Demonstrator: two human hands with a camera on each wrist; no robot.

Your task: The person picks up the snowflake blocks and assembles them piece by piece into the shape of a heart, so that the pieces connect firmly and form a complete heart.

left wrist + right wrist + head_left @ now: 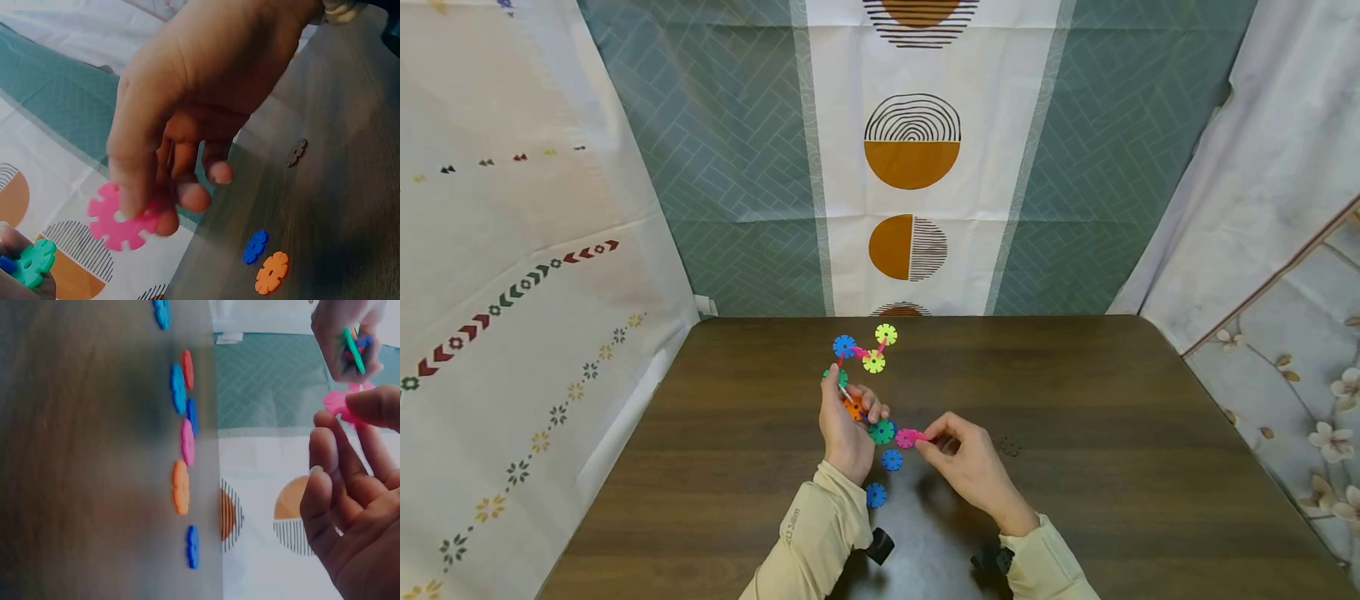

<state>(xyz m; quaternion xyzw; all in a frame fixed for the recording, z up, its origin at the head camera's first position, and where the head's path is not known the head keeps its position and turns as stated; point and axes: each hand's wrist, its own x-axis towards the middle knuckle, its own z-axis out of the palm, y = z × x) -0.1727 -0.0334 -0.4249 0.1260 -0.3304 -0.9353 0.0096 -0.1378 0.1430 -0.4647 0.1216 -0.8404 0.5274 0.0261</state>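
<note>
Between thumb and fingertips, my right hand (973,471) pinches a pink notched building disc (112,215). More pink shows at those fingertips; whether it is a second disc I cannot tell. My left hand (848,433) holds a cluster of joined discs, with a green disc (882,431) at its near end and an orange disc (854,408) by the fingers. Past its fingertips reach a blue disc (844,346) and yellow discs (874,361), with pink ones edge-on between them. In the left wrist view, a gap separates the pink disc from the green disc (34,264).
Loose discs lie on the dark wooden table (1075,375): blue discs (892,460) between the arms and a brown disc (1011,447) right of my right hand. The right wrist view shows several in a row, including an orange disc (181,487). Patterned cloth (910,250) hangs behind.
</note>
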